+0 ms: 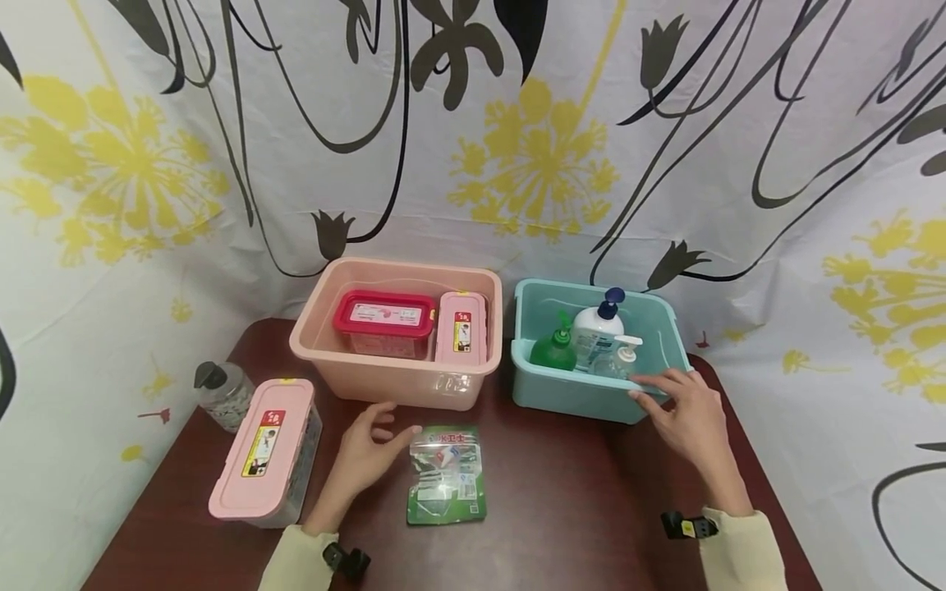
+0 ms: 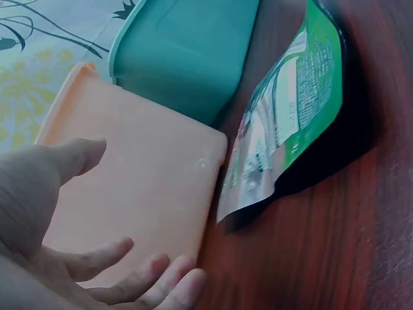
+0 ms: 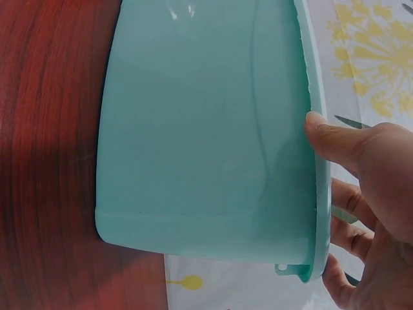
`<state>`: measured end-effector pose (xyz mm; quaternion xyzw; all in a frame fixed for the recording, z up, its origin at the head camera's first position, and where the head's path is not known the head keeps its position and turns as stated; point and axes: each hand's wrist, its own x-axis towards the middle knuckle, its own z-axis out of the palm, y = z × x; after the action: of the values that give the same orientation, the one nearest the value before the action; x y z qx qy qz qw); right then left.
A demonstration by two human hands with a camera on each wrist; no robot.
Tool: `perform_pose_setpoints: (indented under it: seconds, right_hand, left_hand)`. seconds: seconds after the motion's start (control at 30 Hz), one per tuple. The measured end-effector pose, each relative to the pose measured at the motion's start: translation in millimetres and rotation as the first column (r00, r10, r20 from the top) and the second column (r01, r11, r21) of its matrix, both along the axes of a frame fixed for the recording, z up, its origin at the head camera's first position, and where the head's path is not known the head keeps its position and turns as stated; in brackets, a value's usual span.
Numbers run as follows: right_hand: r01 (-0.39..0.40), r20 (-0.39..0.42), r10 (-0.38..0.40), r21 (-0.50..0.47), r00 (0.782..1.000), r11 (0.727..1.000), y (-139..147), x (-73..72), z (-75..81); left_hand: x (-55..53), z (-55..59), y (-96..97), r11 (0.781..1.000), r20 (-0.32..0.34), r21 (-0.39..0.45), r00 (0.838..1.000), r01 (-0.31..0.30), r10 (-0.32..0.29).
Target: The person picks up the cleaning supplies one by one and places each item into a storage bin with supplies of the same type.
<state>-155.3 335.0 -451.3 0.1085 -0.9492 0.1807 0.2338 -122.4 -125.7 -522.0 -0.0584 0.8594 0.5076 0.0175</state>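
My right hand (image 1: 689, 414) holds the front rim of a teal bin (image 1: 576, 396) near its right corner. In the right wrist view, the thumb lies against the outside of the rim and the fingers are behind it. Inside the bin stand a green pump bottle (image 1: 554, 351), a white pump bottle with a blue top (image 1: 597, 328) and a clear pump bottle (image 1: 615, 361). With fingers loosely bent and nothing in them, my left hand (image 1: 367, 450) hovers between a pink bin (image 1: 392, 382) and a green-and-clear pouch (image 1: 447, 476) lying on the table.
The pink bin contains a red-lidded box (image 1: 384, 320) and a pink-lidded box (image 1: 462, 328). Another pink-lidded container (image 1: 266, 451) stands at the left, beside a clear bottle with a black cap (image 1: 224, 396). Patterned cloth (image 1: 532, 164) hangs behind the dark red table (image 1: 550, 509).
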Motion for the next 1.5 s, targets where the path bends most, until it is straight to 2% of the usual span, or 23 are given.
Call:
perform_pose_setpoints:
  seconds: [0.17, 0.47, 0.67, 0.93, 1.17, 1.37, 1.5]
  right_hand:
    - [-0.002, -0.015, 0.002, 0.000, 1.000, 1.000, -0.5, -3.0, 3.2]
    - [0.002, -0.009, -0.002, -0.004, 1.000, 1.000, -0.2, -2.0, 3.5]
    - [0.008, -0.010, -0.008, -0.013, 1.000, 1.000, -1.1, -0.9, 1.4]
    - [0.031, 0.015, -0.031, -0.021, 0.999, 0.999, -1.6, 1.7, -1.2]
    - [0.037, 0.021, -0.037, -0.020, 0.999, 0.999, -1.2, 2.6, -1.0]
    - [0.035, 0.019, -0.035, -0.024, 0.999, 0.999, -1.8, 2.2, -0.8]
    - [0.033, 0.014, -0.033, -0.028, 0.999, 0.999, -2.0, 2.2, -1.9]
  left_hand:
    - [-2.5, -5.2, 4.9, 0.999, 0.093, -0.021, 0.995, 0.034, -0.032]
    - [1.0, -12.5, 18.4, 0.995, 0.159, -0.033, 0.983, 0.099, -0.092]
    - [3.4, -14.7, 23.9, 0.988, 0.166, -0.119, 0.983, 0.097, -0.076]
    - [5.3, -19.5, 26.9, 0.975, 0.185, -0.189, 0.979, 0.119, -0.083]
    - [4.0, -19.9, 27.8, 0.970, 0.163, -0.225, 0.985, 0.090, -0.053]
    - [3.7, -21.8, 27.1, 0.982, 0.181, -0.184, 0.983, 0.051, -0.017]
    - [4.8, -24.5, 26.0, 0.994, 0.182, -0.098, 0.983, 0.045, -0.026]
